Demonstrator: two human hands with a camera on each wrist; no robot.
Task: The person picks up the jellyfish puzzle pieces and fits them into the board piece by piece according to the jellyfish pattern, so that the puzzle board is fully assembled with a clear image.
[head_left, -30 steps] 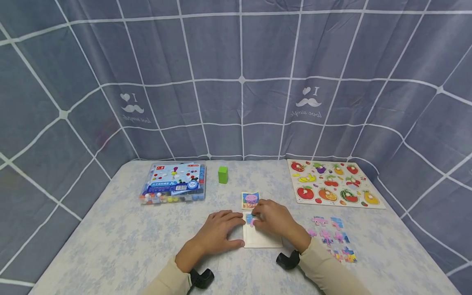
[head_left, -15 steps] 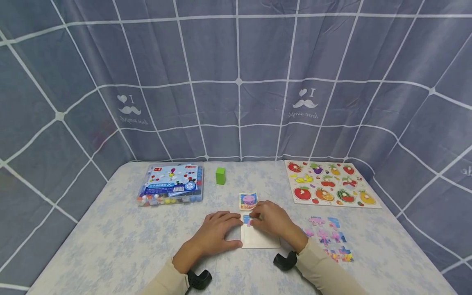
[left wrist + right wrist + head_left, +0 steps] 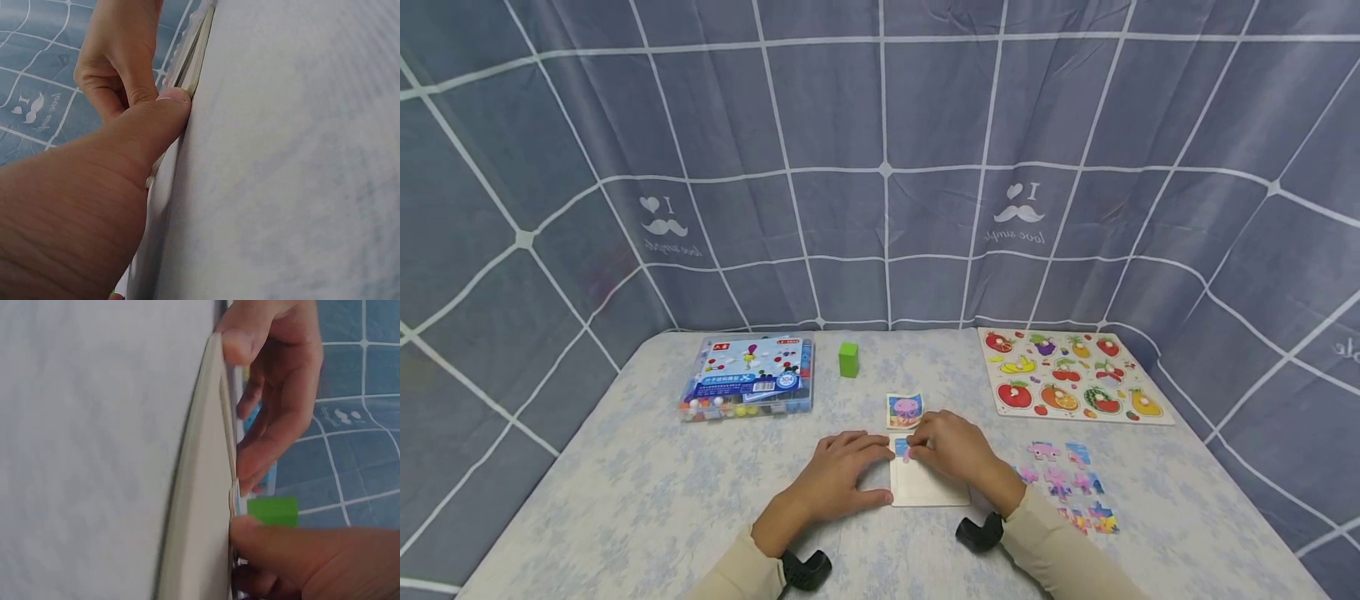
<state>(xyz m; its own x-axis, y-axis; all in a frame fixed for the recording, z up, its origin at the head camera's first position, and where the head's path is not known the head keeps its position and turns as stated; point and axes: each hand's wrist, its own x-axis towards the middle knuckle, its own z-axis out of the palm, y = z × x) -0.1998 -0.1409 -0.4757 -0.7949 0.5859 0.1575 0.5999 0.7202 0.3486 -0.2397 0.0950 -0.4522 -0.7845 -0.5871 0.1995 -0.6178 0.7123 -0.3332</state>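
Note:
A small pale wooden puzzle tray lies on the table in front of me, a blue and pink jigsaw piece in its far left corner. My right hand pinches at this piece with thumb and forefinger, which partly cover it. Along the tray's left edge rests my left hand, its fingers spread and relaxed. In the left wrist view the left thumb touches the tray's edge. Just beyond the tray is a small picture card with a pink octopus. Several loose jigsaw pieces lie to the right.
A clear plastic box of colourful parts lies at the back left. Right of it stands a green block. A fruit puzzle board occupies the back right. A grey-blue checked curtain surrounds the table on the far side and sides.
The head view has shifted slightly. Both hands keep nearly the same place at the tray, with the right fingers still at the corner piece.

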